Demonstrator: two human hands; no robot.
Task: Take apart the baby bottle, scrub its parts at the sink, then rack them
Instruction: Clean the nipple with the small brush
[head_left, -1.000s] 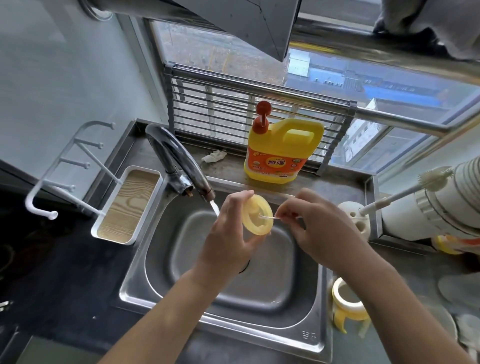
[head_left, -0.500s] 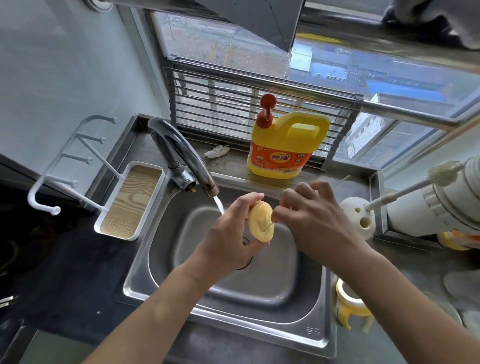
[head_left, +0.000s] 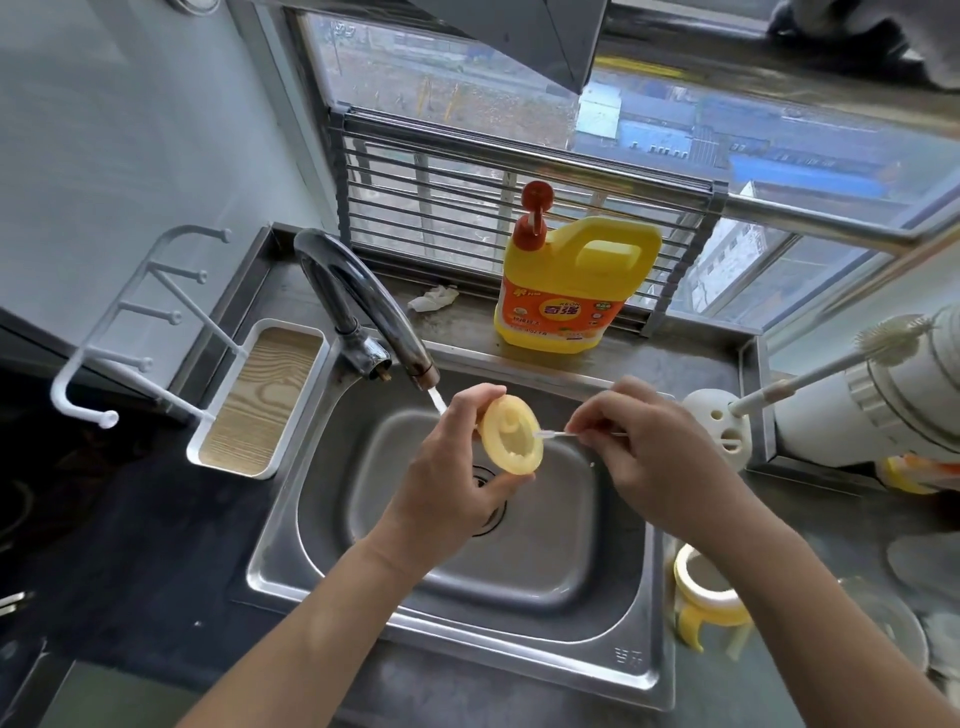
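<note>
Deep in the scrubbing stage now. Holding the pale yellow round silicone teat (head_left: 511, 441) up over the middle of the stainless steel sink basin (head_left: 519, 571), gripped in the left hand (head_left: 447, 478) with thumb and fingers curled round its rim and its hollow side turned toward three o'clock. Pinching a thin clear stick-like cleaning brush (head_left: 558, 434) between thumb and fingertips of the right hand (head_left: 644, 452), with the tip right at the teat's hollow inner face. Running a thin stream of water (head_left: 436, 400) from the curved chrome tap (head_left: 363, 306) at ten o'clock of the teat, just behind the left hand. Taken apart already, by the look of it: yellow-and-white screw collar with handles (head_left: 706, 592) parked on the counter at four o'clock of the basin, well apart from the teat. Too blurred to name the clear shapes past it, so no word on the bottle body. No bottle part to be seen on the pegs of the white rack with wood-grain drip tray (head_left: 260, 400) at nine o'clock of the sink. Standing by at twelve o'clock, the yellow dish-soap jug with red pump (head_left: 566, 291); at two o'clock, the long white bottle brush (head_left: 831, 358) leaning in its white round holder (head_left: 719, 421). Judging this somewhere short of halfway: disassembly done, teat mid-clean, then a rinse, the collar and any other parts, and all the racking to come.
</note>
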